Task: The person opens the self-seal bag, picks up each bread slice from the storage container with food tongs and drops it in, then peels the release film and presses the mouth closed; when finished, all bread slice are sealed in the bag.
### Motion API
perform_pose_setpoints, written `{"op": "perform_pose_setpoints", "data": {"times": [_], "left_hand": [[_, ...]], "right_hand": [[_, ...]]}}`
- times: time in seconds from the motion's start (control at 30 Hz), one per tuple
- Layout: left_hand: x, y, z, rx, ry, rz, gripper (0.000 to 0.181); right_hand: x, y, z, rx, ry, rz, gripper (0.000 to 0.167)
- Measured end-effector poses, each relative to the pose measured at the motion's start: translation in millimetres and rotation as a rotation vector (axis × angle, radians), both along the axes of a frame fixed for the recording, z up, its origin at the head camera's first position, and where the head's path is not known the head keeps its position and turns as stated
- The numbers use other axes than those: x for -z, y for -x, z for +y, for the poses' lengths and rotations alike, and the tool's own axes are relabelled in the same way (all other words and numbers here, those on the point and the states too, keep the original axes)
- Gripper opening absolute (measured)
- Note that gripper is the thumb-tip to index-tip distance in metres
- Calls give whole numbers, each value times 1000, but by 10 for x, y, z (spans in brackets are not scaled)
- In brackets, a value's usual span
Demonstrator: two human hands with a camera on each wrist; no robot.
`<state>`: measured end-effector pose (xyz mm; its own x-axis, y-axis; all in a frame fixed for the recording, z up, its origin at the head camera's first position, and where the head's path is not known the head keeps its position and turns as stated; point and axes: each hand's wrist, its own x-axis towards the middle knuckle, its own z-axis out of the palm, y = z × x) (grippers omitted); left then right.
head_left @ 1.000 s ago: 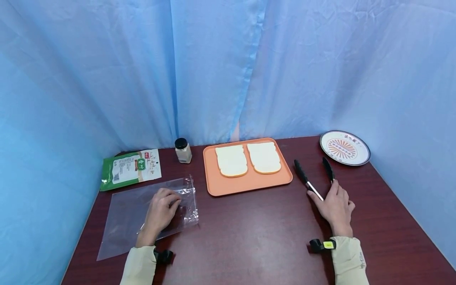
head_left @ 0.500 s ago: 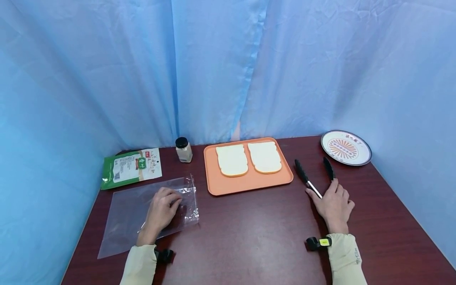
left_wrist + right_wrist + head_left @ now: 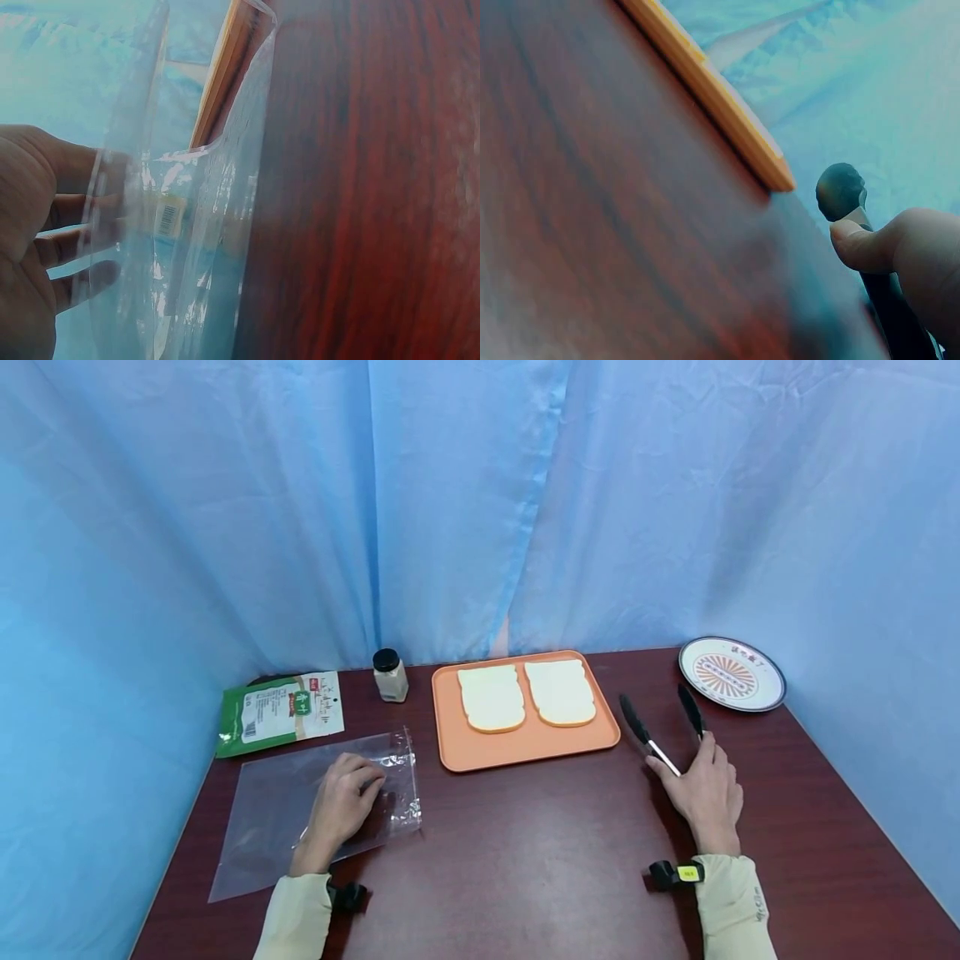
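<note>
My left hand [image 3: 341, 802] pinches a clear plastic bag [image 3: 262, 818] lying flat at the table's left, close to its right end. In the left wrist view several fingers show through the film of the bag [image 3: 199, 247], whose edge stands raised off the table. At the right, my right hand [image 3: 707, 793] grips a pair of tongs [image 3: 636, 720] with black tips and metal arms. The tongs are spread apart, tips pointing away, with nothing between them. In the right wrist view my thumb [image 3: 866, 247] presses along one arm of the tongs [image 3: 841, 191].
An orange tray [image 3: 525, 752] with two bread slices [image 3: 491, 697] stands at the middle back. Behind the bag are a green seasoning packet [image 3: 273, 714] and a black-capped jar [image 3: 391, 677]. A patterned plate [image 3: 731, 675] lies back right. Blue curtains [image 3: 450, 510] enclose the table.
The head view has shifted slightly. The right tip of the tongs sits a little farther forward, closer to the plate. My left hand stays on the bag.
</note>
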<state>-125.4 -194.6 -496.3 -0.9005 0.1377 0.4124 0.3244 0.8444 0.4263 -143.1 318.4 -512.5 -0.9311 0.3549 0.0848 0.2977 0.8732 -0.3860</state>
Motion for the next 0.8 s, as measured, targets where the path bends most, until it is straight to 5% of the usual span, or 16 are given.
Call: {"op": "perform_pose_setpoints", "data": {"times": [0.2, 0.43, 0.8], "left_hand": [[3, 7, -5, -2, 2, 4, 8], [13, 3, -10, 8, 9, 38, 9], [9, 9, -27, 10, 3, 34, 9]], "right_hand": [[-126, -7, -114, -18, 55, -21, 113], [-199, -20, -263, -45, 83, 48, 113], [-329, -62, -622, -140, 54, 50, 113]]}}
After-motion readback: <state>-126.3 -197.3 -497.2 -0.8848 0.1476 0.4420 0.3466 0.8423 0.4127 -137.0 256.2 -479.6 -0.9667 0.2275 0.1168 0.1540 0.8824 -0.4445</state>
